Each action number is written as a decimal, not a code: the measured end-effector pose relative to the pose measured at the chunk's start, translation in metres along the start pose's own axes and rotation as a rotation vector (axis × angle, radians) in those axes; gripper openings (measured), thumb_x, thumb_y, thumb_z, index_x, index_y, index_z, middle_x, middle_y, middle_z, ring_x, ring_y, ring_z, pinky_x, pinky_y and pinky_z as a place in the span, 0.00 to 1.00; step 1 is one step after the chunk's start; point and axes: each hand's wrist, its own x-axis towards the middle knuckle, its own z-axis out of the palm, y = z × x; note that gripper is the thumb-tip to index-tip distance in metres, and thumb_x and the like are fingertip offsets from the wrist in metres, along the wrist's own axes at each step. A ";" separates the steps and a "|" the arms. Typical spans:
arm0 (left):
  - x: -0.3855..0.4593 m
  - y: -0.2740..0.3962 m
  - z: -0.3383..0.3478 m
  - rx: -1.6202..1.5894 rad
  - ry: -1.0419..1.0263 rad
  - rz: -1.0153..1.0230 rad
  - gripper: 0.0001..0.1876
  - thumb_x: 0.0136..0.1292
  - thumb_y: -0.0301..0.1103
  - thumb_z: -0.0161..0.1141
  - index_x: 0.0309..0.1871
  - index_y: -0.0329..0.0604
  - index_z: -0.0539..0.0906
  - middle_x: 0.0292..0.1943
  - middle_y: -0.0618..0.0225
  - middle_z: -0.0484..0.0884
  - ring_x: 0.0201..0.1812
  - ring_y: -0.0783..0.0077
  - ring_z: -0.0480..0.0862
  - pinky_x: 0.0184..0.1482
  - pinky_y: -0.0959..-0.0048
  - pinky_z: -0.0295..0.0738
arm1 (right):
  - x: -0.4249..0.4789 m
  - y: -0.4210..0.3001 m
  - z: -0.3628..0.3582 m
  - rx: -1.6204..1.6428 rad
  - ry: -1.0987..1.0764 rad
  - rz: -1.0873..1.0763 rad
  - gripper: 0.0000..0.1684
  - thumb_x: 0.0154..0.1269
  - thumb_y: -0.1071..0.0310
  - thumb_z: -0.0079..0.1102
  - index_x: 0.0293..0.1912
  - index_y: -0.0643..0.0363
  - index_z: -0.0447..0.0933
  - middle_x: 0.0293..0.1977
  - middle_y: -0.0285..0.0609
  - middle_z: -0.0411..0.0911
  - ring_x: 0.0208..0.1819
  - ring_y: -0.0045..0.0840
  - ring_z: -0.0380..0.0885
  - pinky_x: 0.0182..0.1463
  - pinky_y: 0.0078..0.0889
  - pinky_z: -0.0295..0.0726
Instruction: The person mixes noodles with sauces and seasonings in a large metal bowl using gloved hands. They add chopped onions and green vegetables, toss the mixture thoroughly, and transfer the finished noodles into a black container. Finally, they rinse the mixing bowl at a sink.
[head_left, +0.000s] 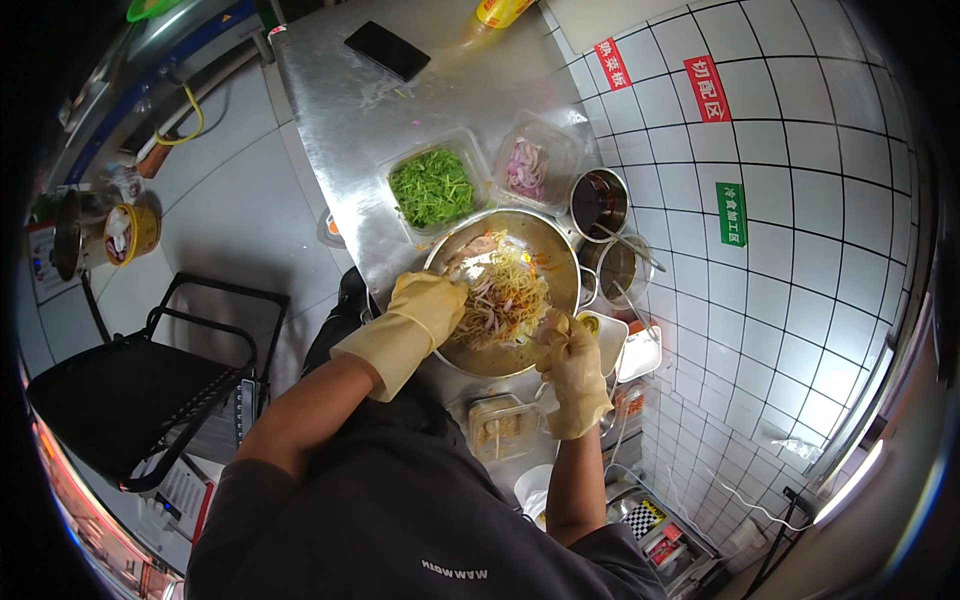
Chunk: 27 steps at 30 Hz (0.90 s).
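A wide steel bowl (562, 259) in front of me holds noodles (506, 300) mixed with sliced onion and reddish seasoning. My left hand (427, 304), in a pale yellow glove, reaches over the bowl's left rim with its fingertips at the edge of the noodles. On the right rim is my right hand (570, 352), gloved alike, with its fingers curled; what it may hold is too unclear to tell. Chopped green herbs (431, 187) fill a clear plastic tub beyond the bowl. Beside it, another tub contains sliced red onion (527, 169).
Right of the bowl stand a steel pot of dark sauce (600, 202), a second container (626, 271) with a utensil, and white trays (639, 352). A lidded tub (501, 427) sits near my body. A phone (388, 51) lies on the steel table (337, 105); a black chair (135, 397) stands left.
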 end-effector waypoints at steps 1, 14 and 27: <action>0.000 0.000 -0.001 0.010 -0.012 -0.002 0.12 0.77 0.41 0.61 0.52 0.45 0.88 0.50 0.56 0.95 0.56 0.41 0.93 0.61 0.43 0.85 | 0.001 0.004 -0.001 -0.020 -0.020 0.028 0.18 0.92 0.62 0.57 0.66 0.58 0.89 0.38 0.35 0.88 0.24 0.15 0.80 0.25 0.23 0.76; 0.000 -0.001 0.001 0.034 -0.002 -0.016 0.14 0.75 0.40 0.63 0.56 0.47 0.91 0.53 0.58 0.96 0.59 0.43 0.94 0.63 0.46 0.86 | 0.036 0.012 0.010 0.149 0.085 -0.071 0.16 0.91 0.61 0.57 0.61 0.57 0.90 0.33 0.30 0.85 0.30 0.14 0.78 0.33 0.25 0.76; -0.005 0.004 -0.033 -0.143 -0.165 -0.150 0.19 0.80 0.41 0.58 0.56 0.42 0.96 0.51 0.47 0.97 0.53 0.44 0.97 0.60 0.50 0.89 | 0.147 -0.135 0.049 -0.276 0.003 -0.291 0.31 0.79 0.56 0.80 0.72 0.59 0.82 0.48 0.44 0.90 0.47 0.31 0.91 0.48 0.39 0.89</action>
